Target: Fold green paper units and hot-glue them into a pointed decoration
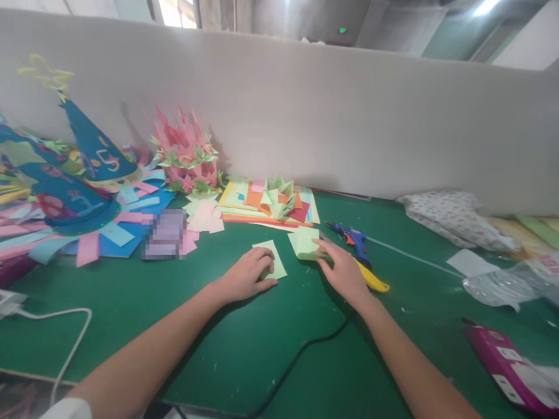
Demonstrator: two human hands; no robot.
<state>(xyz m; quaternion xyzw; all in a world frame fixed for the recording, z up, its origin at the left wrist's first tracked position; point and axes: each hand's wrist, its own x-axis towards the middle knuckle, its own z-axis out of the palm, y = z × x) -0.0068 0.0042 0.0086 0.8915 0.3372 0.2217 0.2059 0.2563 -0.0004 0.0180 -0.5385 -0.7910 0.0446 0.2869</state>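
Across a green table (196, 355), both forearms are stretched forward. The left hand (248, 273) is held palm down, its fingers loosely curled over a pale green sheet (278, 267); whether the paper is pinched cannot be told. By the right hand (343, 267), angled inward, a light green paper stack (307, 241) is touched at its right side, though a firm grip cannot be made out. Beyond the stack, a folded green paper flower (279, 198) is set on coloured sheets (231, 201). Near the right hand a blue glue gun (358, 240) is laid, and the table is backed by a grey partition (305, 116).
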